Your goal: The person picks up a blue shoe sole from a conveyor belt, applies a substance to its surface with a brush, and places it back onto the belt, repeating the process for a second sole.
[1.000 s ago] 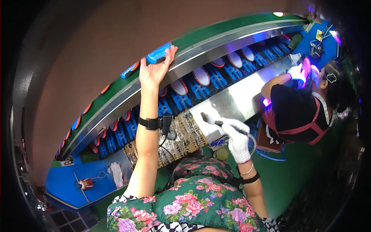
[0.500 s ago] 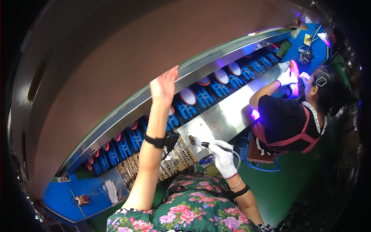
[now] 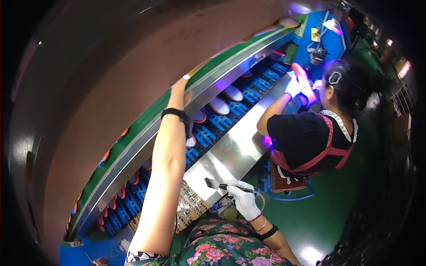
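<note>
The brush (image 3: 215,184) sits over the near side of the metal worktop (image 3: 228,153), its handle pinched by the gloved right hand (image 3: 244,201) — probably light, stiff-handled, soft-bristled, best gripped well behind the bristles. Beyond the worktop's far side, the left hand (image 3: 179,87) reaches over a green belt (image 3: 153,114), its grip hidden — I cannot tell.

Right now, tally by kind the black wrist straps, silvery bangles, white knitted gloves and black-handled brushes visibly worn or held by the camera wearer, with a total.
Black wrist straps: 2
Silvery bangle: 1
White knitted glove: 1
Black-handled brush: 1
Total: 5
</note>
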Motion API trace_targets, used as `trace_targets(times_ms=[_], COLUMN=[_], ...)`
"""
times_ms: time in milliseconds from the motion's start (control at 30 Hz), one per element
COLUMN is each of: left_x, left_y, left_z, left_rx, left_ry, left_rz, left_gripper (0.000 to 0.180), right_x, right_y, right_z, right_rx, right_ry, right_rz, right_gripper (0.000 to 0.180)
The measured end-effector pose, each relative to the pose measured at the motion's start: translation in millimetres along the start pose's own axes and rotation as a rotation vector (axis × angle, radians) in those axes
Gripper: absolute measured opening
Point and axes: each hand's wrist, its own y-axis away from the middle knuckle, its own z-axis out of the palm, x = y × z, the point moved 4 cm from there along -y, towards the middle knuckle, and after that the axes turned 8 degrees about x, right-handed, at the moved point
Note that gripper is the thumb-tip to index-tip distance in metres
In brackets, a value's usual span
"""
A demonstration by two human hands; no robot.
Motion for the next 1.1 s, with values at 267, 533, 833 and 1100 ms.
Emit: trace_targets(times_ms=[267,533,833,1100], left_x=[-59.4,-34.8,-49.7,-42.0], left_y=[14.9,175.9,326.5,389.6], left_z=[-86.6,-248.1,-322.1,-318.0], left_rx=[0.233,-0.115,-0.451,-0.533], left_ry=[1.098,1.628,1.299,1.844], left_rz=[-0.581,-0.832,-1.098,-1.416], left_gripper=[0.047,0.050,0.083,0.101], right_x=[13.5,2.6,-33.2,-52.6], right_y=[1.4,4.7,31.1,69.6], right_z=[4.3,31.1,78.1,156.9], right_rx=[-0.104,-0.105,-0.162,-0.514], right_ry=[0.081,0.203,-0.206,0.527], right_rz=[0.080,-0.058,0.031,-0.799], right_gripper=[0.021,0.008,0.010,0.012])
